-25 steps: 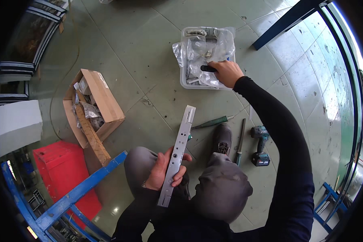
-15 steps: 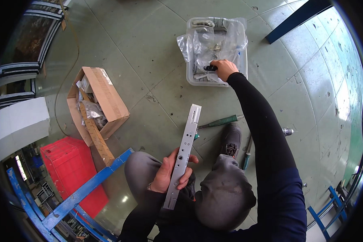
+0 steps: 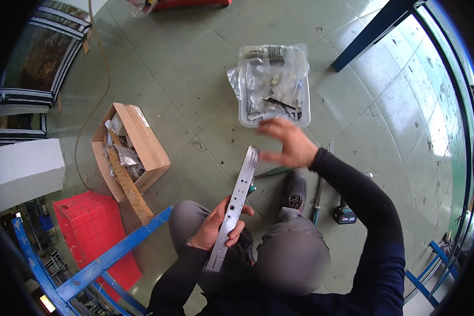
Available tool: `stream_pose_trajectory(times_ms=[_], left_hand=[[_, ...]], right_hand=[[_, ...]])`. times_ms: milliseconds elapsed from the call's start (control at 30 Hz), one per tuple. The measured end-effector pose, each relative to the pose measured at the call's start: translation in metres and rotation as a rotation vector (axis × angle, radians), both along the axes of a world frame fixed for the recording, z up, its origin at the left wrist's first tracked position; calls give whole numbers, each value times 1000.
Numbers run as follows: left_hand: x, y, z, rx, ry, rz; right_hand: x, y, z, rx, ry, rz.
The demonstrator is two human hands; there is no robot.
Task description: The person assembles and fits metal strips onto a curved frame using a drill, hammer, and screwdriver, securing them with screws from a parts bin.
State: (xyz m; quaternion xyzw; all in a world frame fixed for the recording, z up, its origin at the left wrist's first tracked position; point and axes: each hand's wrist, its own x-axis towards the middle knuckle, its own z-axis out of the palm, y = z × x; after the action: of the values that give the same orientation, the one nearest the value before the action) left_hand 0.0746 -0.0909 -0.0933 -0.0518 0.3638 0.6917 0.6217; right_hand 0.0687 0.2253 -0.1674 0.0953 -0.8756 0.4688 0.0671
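Note:
My left hand (image 3: 209, 230) is wrapped around a long, flat silver metal bar (image 3: 230, 212) with several holes and slots along its face. The bar stands slanted above my lap, its top leaning right. Just past that upper end, my right hand (image 3: 292, 146) hovers with fingers spread and slightly blurred, and nothing shows in its grasp. Beyond it on the floor sits a clear plastic bin (image 3: 306, 108) of plastic bags (image 3: 295, 66) and small parts. A thin black piece (image 3: 280, 103) lies on top inside it.
A green-handled tool (image 3: 273, 172) lies partly behind the bar. Right of my shoe (image 3: 294, 192) are a long screwdriver-like tool (image 3: 317, 203) and a cordless power tool (image 3: 345, 214). Leftward stand an open cardboard box (image 3: 151, 142), a red crate (image 3: 87, 224) and a blue metal frame (image 3: 110, 258).
My right hand has left the bin and come back toward the bar's upper end, its fingers now spread. My left hand keeps its hold on the bar. The view has shifted.

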Motion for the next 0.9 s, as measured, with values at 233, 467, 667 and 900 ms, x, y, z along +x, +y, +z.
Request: stream_pose_trajectory(times_ms=[233,467,667,900], left_hand=[[-12,8,99,153,125,-300],[-44,-17,245,128,430,-622],[-119,-73,435,-126,1890,230],[-201,-100,507,-587,2154,203]], right_hand=[[31,-52,166,425,199,602],[28,-66,302,501,434,581],[-10,-53,424,725,635,221],[-90,-84,490,754,688,44]])
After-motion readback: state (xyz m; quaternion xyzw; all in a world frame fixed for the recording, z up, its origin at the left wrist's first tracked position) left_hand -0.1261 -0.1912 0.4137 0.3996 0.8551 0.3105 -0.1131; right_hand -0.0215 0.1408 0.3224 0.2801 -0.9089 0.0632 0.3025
